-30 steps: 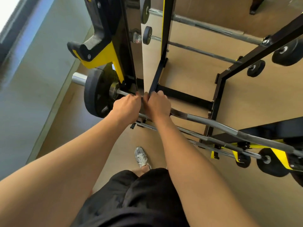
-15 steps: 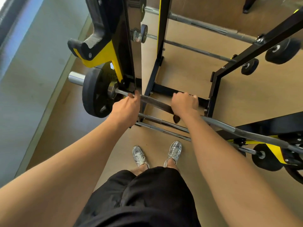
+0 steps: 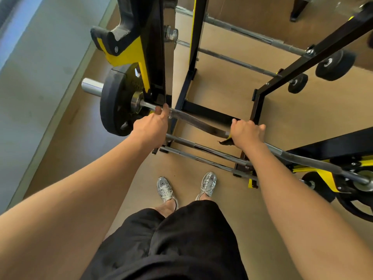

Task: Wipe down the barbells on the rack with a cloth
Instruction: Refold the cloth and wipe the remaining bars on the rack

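Slid further right along the curved barbell (image 3: 193, 121), the right hand (image 3: 247, 134) curls over bar and dark cloth (image 3: 225, 140) mid-frame; the left hand (image 3: 150, 128) clamps the bar beside the plate (image 3: 113, 102), centre-left.

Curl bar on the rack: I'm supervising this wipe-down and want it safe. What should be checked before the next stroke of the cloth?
1. Left hand grips the curl bar beside the weight plate: ok.
2. Right hand holds the cloth against the bar: ok, though only a corner of the cloth shows.
3. Bar to the right of the right hand unobstructed: ok.
4. Bar ends seated in the rack: cannot tell, the supports are hidden.
5. Shoes apart from the lower barbells: ok.
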Tool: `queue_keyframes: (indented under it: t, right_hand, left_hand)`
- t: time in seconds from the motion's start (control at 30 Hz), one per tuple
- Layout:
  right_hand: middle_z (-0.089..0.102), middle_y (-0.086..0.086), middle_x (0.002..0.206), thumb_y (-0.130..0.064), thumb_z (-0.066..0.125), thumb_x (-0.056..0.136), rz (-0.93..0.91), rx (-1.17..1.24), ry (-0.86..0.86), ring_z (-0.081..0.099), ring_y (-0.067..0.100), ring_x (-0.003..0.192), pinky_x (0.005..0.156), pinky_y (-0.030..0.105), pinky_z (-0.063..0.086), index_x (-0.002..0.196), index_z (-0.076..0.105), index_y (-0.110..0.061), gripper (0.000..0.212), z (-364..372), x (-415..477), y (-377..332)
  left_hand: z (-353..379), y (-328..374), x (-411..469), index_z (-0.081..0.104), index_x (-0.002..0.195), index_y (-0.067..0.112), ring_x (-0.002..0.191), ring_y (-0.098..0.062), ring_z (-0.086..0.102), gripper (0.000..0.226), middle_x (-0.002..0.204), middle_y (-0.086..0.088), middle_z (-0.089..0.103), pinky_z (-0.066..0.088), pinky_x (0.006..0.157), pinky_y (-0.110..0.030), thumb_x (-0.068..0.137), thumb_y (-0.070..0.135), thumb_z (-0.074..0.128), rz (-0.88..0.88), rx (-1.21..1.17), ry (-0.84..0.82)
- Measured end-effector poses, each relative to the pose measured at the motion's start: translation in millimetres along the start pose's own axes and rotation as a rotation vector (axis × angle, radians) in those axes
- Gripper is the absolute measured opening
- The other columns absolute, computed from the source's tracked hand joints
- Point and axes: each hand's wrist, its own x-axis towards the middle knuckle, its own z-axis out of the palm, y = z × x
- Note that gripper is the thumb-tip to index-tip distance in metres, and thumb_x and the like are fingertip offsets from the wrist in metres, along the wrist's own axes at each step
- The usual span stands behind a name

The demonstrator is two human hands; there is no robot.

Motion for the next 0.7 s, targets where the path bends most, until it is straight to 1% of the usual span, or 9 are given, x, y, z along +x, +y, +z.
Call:
queue_keyframes:
  t: [0.13, 0.23, 0.3, 0.37, 0.43, 0.5, 0.57, 0.63, 0.7]
  right_hand:
    - [0.068, 0.008, 0.105, -0.023, 0.048, 0.109, 0.034, -0.043, -0.073, 0.065, 0.029, 0.101, 0.087, 0.045, 0.048, 0.124, 0.064, -0.014, 0.023, -21, -21, 42]
    - [0.066, 0.003, 0.091, -0.025, 0.053, 0.107, -0.069, -0.146, 0.025, 0.067, 0.026, 0.085, 0.074, 0.040, 0.054, 0.117, 0.068, -0.018, 0.019, -31, -35, 28]
    - [0.063, -0.001, 0.076, -0.034, 0.045, 0.111, -0.110, 0.082, 0.192, 0.064, 0.021, 0.067, 0.059, 0.033, 0.052, 0.098, 0.071, -0.017, 0.033, -34, -50, 11]
    - [0.059, -0.006, 0.066, -0.046, 0.040, 0.111, -0.085, 0.483, 0.269, 0.058, 0.013, 0.057, 0.050, 0.027, 0.042, 0.082, 0.066, -0.021, 0.047, -43, -64, -7]
    - [0.063, -0.003, 0.075, -0.054, 0.035, 0.109, -0.040, 0.897, 0.092, 0.063, 0.016, 0.069, 0.059, 0.034, 0.049, 0.087, 0.062, -0.022, 0.048, -44, -78, -24]
    - [0.067, 0.004, 0.100, -0.053, 0.032, 0.110, 0.038, 1.323, -0.223, 0.064, 0.023, 0.095, 0.084, 0.042, 0.056, 0.109, 0.063, -0.020, 0.045, -37, -90, -33]
    - [0.066, 0.013, 0.118, -0.043, 0.034, 0.109, 0.146, 1.674, -0.502, 0.064, 0.030, 0.109, 0.093, 0.045, 0.056, 0.128, 0.061, -0.019, 0.041, -24, -101, -31]
    - [0.068, 0.017, 0.119, -0.027, 0.040, 0.106, 0.179, 1.949, -0.644, 0.067, 0.031, 0.105, 0.089, 0.047, 0.057, 0.129, 0.062, -0.016, 0.033, -3, -108, -24]
    - [0.070, 0.011, 0.123, -0.015, 0.050, 0.097, 0.093, 1.883, -0.618, 0.066, 0.027, 0.111, 0.091, 0.041, 0.058, 0.129, 0.064, -0.024, 0.036, 22, -111, -22]
  left_hand:
    - [-3, 4, -7, 0.008, 0.166, 0.015, 0.116, -0.035, 0.063, 0.092, 0.147, -0.018, 0.049, 0.060, 0.091, -0.049, 0.094, 0.000, 0.063, -0.016, -0.094, -0.040]
    - [-5, 19, -16, 0.055, 0.140, 0.012, 0.097, -0.025, 0.066, 0.046, 0.114, -0.009, 0.066, 0.062, 0.083, -0.039, 0.095, 0.007, 0.064, 0.011, -0.207, -0.011]
    - [1, 42, -27, 0.072, 0.111, 0.021, 0.090, -0.017, 0.068, 0.015, 0.102, 0.000, 0.071, 0.060, 0.077, -0.031, 0.098, 0.017, 0.066, 0.031, -0.406, 0.015]
    - [4, 70, -40, 0.074, 0.105, 0.026, 0.089, -0.009, 0.069, 0.017, 0.098, 0.007, 0.073, 0.057, 0.076, -0.026, 0.100, 0.041, 0.067, -0.002, -0.735, -0.079]
    - [6, 92, -51, 0.074, 0.111, 0.025, 0.095, -0.010, 0.073, 0.049, 0.101, 0.007, 0.076, 0.059, 0.083, -0.029, 0.091, 0.069, 0.065, -0.015, -1.016, -0.296]
    - [15, 105, -56, 0.073, 0.117, 0.023, 0.102, -0.015, 0.075, 0.065, 0.108, 0.002, 0.078, 0.062, 0.091, -0.036, 0.079, 0.077, 0.071, -0.041, -1.181, -0.419]
    - [29, 108, -58, 0.070, 0.118, 0.021, 0.102, -0.019, 0.075, 0.051, 0.110, -0.003, 0.077, 0.064, 0.091, -0.041, 0.085, 0.059, 0.079, -0.110, -1.216, -0.407]
    - [46, 107, -59, 0.069, 0.119, 0.023, 0.100, -0.020, 0.073, 0.032, 0.109, -0.003, 0.074, 0.065, 0.087, -0.041, 0.094, 0.042, 0.076, -0.194, -1.146, -0.339]
    - [64, 103, -61, 0.068, 0.120, 0.024, 0.100, -0.021, 0.071, 0.027, 0.109, -0.003, 0.071, 0.065, 0.086, -0.039, 0.098, 0.040, 0.071, -0.297, -1.136, -0.266]
